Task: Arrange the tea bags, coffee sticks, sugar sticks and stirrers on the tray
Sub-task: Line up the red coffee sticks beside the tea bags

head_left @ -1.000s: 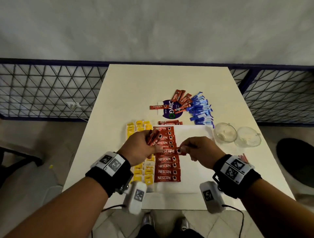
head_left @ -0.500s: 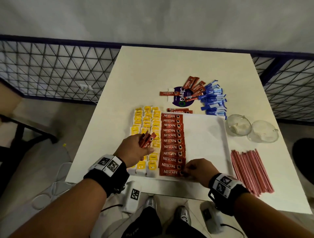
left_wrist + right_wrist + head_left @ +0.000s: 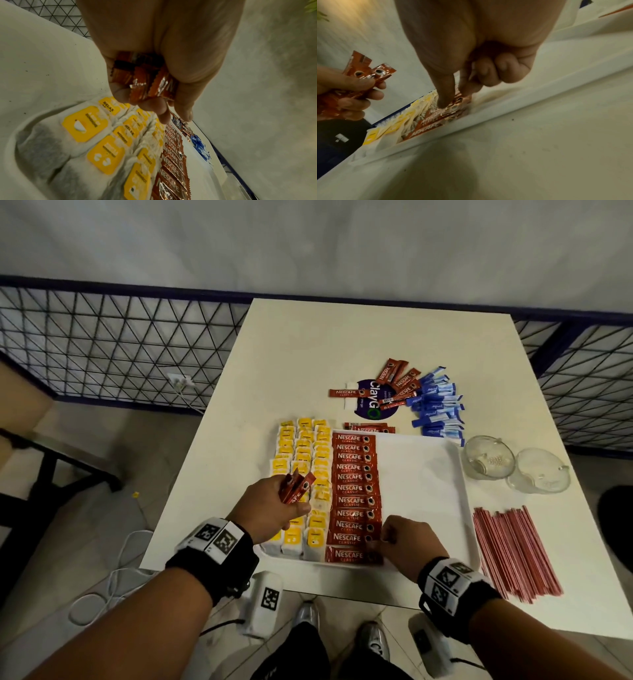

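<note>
Now the left hand (image 3: 270, 508) is above the tea bags (image 3: 305, 470), and its fingers (image 3: 154, 106) are curled around a small bundle of coffee sticks (image 3: 295, 484); the upper ends of these sticks stand out of the fist. The right hand (image 3: 409, 546) is low at the near edge of the white tray (image 3: 428, 481). From the right wrist view, its index finger (image 3: 446, 94) is stretched down and presses on the nearest coffee stick (image 3: 349, 555) of the row, while the other fingers are bent into the palm. I cannot tell if the thumb also touches the stick.

On the tray, the tea bags with yellow tags lie in three columns at the left side. Just beside them, a column of red coffee sticks (image 3: 354, 487) lies flat, each one across, from the far edge to the near edge. The right part of the tray is bare and white.

Behind the tray, on the white surface (image 3: 308, 354), there are more coffee sticks (image 3: 399, 385) in a loose heap, partly on a purple round sticker (image 3: 371, 405). Just beside them to the right lies a heap of blue sugar sticks (image 3: 438, 409). Two more coffee sticks lie touching the far edge of the tray. To the right of the tray stand two glass bowls (image 3: 513, 469), side by side, and nearer, the red stirrers (image 3: 513, 553) lie together in a flat bundle.
</note>
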`<action>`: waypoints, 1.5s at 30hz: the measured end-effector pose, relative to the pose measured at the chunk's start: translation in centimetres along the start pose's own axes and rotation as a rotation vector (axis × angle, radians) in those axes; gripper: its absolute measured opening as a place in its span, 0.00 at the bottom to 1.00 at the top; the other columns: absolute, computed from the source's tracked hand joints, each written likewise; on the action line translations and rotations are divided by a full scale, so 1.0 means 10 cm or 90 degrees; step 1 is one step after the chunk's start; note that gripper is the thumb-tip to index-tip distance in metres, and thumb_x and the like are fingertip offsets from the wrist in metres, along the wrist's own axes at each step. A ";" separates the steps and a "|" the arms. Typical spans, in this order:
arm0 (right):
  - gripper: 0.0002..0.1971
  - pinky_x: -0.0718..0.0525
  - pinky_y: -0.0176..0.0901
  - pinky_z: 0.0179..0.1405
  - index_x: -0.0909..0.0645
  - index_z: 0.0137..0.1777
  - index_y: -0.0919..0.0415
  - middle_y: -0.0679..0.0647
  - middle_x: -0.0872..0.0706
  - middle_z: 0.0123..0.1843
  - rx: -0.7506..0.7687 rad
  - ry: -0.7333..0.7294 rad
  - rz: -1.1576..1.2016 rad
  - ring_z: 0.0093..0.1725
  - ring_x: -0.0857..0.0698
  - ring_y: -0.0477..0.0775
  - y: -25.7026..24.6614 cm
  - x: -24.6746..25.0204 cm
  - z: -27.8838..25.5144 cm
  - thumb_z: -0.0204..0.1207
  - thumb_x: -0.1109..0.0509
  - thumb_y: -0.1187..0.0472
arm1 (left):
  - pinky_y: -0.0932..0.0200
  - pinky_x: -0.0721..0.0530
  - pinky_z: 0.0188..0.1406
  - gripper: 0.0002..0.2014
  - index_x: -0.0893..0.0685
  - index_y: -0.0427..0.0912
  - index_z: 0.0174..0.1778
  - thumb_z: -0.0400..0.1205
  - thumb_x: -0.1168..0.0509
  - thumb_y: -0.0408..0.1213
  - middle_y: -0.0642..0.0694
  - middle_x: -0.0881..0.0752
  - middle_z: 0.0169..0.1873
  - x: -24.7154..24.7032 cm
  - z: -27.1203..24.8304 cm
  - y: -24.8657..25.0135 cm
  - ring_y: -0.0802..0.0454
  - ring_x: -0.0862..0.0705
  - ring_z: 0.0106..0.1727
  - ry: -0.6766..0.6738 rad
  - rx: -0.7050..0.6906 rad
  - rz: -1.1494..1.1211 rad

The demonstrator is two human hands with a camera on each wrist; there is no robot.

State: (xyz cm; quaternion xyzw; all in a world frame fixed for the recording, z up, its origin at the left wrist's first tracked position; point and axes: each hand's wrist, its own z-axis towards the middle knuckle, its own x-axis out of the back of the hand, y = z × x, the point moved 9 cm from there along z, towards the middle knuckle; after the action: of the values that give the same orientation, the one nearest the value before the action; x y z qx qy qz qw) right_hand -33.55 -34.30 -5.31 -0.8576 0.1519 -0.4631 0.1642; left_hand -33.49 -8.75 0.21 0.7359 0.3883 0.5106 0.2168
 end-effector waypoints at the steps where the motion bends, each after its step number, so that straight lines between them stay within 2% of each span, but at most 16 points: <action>1: 0.09 0.18 0.40 0.43 0.22 0.41 0.48 0.43 0.17 0.43 0.041 0.012 -0.018 0.42 0.18 0.46 -0.09 0.02 -0.01 0.74 0.29 0.46 | 0.62 0.20 0.31 0.11 0.18 0.50 0.48 0.75 0.25 0.46 0.55 0.16 0.27 0.00 0.00 0.00 0.56 0.18 0.23 -0.001 0.001 -0.002; 2: 0.05 0.18 0.42 0.49 0.20 0.45 0.46 0.42 0.18 0.47 0.090 0.010 -0.038 0.47 0.17 0.47 -0.19 0.02 -0.02 0.75 0.30 0.47 | 0.62 0.19 0.32 0.11 0.18 0.50 0.49 0.75 0.25 0.46 0.55 0.15 0.27 -0.01 -0.01 0.00 0.56 0.18 0.23 -0.002 0.002 -0.003; 4: 0.11 0.19 0.44 0.60 0.16 0.58 0.45 0.42 0.19 0.58 0.175 -0.008 -0.092 0.58 0.18 0.50 -0.36 -0.05 -0.04 0.78 0.32 0.50 | 0.61 0.18 0.32 0.11 0.18 0.50 0.49 0.75 0.25 0.46 0.54 0.15 0.29 -0.02 -0.02 0.00 0.55 0.17 0.24 -0.006 0.001 -0.003; 6: 0.14 0.21 0.44 0.62 0.17 0.63 0.46 0.44 0.20 0.64 0.211 -0.019 -0.145 0.62 0.19 0.51 -0.44 -0.11 -0.03 0.80 0.35 0.51 | 0.62 0.18 0.31 0.11 0.18 0.51 0.49 0.75 0.25 0.46 0.54 0.13 0.32 -0.02 -0.02 0.01 0.56 0.17 0.24 -0.010 -0.001 -0.002; 11: 0.14 0.21 0.43 0.61 0.16 0.62 0.48 0.46 0.20 0.64 0.239 -0.038 -0.176 0.61 0.19 0.51 -0.49 -0.19 -0.04 0.82 0.38 0.53 | 0.62 0.16 0.32 0.12 0.18 0.50 0.51 0.75 0.26 0.48 0.51 0.11 0.35 -0.01 -0.04 0.01 0.56 0.16 0.25 -0.012 -0.005 0.014; 16: 0.15 0.21 0.48 0.63 0.18 0.65 0.47 0.45 0.22 0.67 0.242 0.037 -0.160 0.64 0.22 0.53 -0.51 -0.08 0.01 0.82 0.38 0.51 | 0.60 0.16 0.32 0.13 0.18 0.49 0.52 0.75 0.26 0.47 0.52 0.13 0.33 -0.01 -0.05 0.00 0.55 0.16 0.26 -0.013 -0.002 0.008; 22: 0.18 0.22 0.47 0.66 0.23 0.71 0.47 0.45 0.27 0.71 0.224 0.008 -0.210 0.67 0.25 0.53 -0.49 -0.13 0.06 0.83 0.41 0.50 | 0.59 0.16 0.33 0.14 0.18 0.48 0.53 0.75 0.25 0.46 0.53 0.14 0.33 -0.02 -0.05 0.00 0.53 0.16 0.27 -0.015 0.002 -0.008; 28: 0.17 0.22 0.47 0.66 0.22 0.69 0.49 0.46 0.25 0.70 0.235 0.018 -0.198 0.67 0.25 0.54 -0.49 -0.11 0.08 0.83 0.41 0.50 | 0.58 0.15 0.34 0.13 0.18 0.48 0.52 0.76 0.26 0.46 0.53 0.13 0.32 -0.01 -0.06 0.01 0.54 0.16 0.26 -0.018 0.004 -0.012; 31: 0.16 0.22 0.47 0.65 0.19 0.67 0.48 0.47 0.22 0.68 0.244 0.048 -0.138 0.64 0.22 0.54 -0.56 -0.04 0.05 0.82 0.38 0.49 | 0.57 0.15 0.31 0.13 0.18 0.48 0.51 0.75 0.25 0.45 0.50 0.12 0.33 -0.04 -0.06 0.01 0.53 0.16 0.26 -0.034 0.017 -0.040; 33: 0.15 0.20 0.44 0.60 0.17 0.65 0.48 0.46 0.19 0.64 0.257 0.102 -0.028 0.59 0.19 0.52 -0.69 0.13 0.01 0.80 0.35 0.49 | 0.51 0.13 0.32 0.11 0.19 0.47 0.47 0.74 0.24 0.41 0.45 0.11 0.33 -0.10 -0.07 0.05 0.49 0.15 0.27 -0.064 0.028 -0.097; 36: 0.14 0.16 0.40 0.50 0.18 0.60 0.46 0.41 0.15 0.52 0.251 0.098 0.162 0.47 0.16 0.43 -0.93 0.35 -0.02 0.77 0.33 0.44 | 0.47 0.12 0.33 0.13 0.18 0.46 0.47 0.71 0.21 0.36 0.45 0.13 0.31 -0.21 -0.08 0.19 0.48 0.14 0.26 -0.134 0.021 -0.141; 38: 0.09 0.16 0.37 0.44 0.21 0.50 0.44 0.40 0.14 0.44 0.238 0.076 0.247 0.43 0.15 0.41 -1.05 0.43 -0.01 0.75 0.30 0.44 | 0.50 0.13 0.31 0.16 0.17 0.44 0.49 0.69 0.20 0.34 0.46 0.14 0.31 -0.25 -0.07 0.28 0.49 0.15 0.25 -0.172 0.017 -0.160; 41: 0.06 0.16 0.41 0.37 0.20 0.42 0.50 0.48 0.12 0.39 0.214 0.084 0.311 0.37 0.15 0.46 -1.09 0.51 0.05 0.75 0.27 0.51 | 0.52 0.12 0.31 0.19 0.17 0.42 0.50 0.67 0.18 0.35 0.48 0.12 0.31 -0.20 -0.02 0.37 0.47 0.14 0.28 -0.190 0.008 -0.193; 43: 0.06 0.21 0.42 0.31 0.21 0.41 0.51 0.48 0.15 0.33 0.179 0.084 0.352 0.30 0.20 0.47 -1.02 0.52 0.11 0.76 0.28 0.53 | 0.56 0.15 0.28 0.15 0.16 0.43 0.48 0.70 0.20 0.35 0.49 0.11 0.28 -0.11 0.01 0.38 0.49 0.14 0.28 -0.180 0.000 -0.224; 45: 0.07 0.25 0.47 0.31 0.21 0.39 0.52 0.47 0.19 0.27 0.132 0.074 0.452 0.28 0.25 0.53 -0.91 0.51 0.17 0.77 0.28 0.55 | 0.57 0.18 0.27 0.11 0.16 0.41 0.48 0.73 0.23 0.33 0.47 0.12 0.29 0.00 0.07 0.32 0.50 0.16 0.26 -0.157 0.008 -0.280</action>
State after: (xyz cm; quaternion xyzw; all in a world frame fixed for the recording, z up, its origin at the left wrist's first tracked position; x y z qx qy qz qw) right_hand -28.41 -27.96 1.44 -0.7026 0.4011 -0.4383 0.3916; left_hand -31.74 -10.62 2.28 0.6918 0.5131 0.3547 0.3638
